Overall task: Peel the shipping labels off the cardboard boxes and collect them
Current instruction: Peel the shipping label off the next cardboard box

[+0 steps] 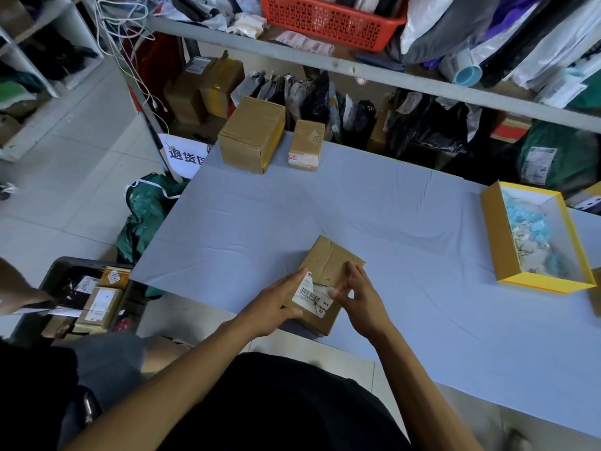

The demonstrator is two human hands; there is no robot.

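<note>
Near edge of table (406, 255), seen from above. At 7 o'clock of the small box (328, 271): left hand (276, 304), fingers curled round the box's left side, steadying it. At centre: white label (312, 292) on the box top, long axis running from 11 o'clock to 5 o'clock, stuck along its left part, torn or partly lifted at its right edge, as far as can be told. At 3 o'clock of the label: right hand (359, 296), fingers narrowed to a pinch at that loose edge, touching it; the nearer hand for the peel. Likely pull: from 3 o'clock toward 9 o'clock, across the label's short axis, against the left hand's hold. At 2 o'clock, well apart, by the table's right edge: yellow tray (494, 242) holding scraps, seemingly the collecting place. At 11 o'clock, far edge: two more boxes (252, 138), side by side.
</note>
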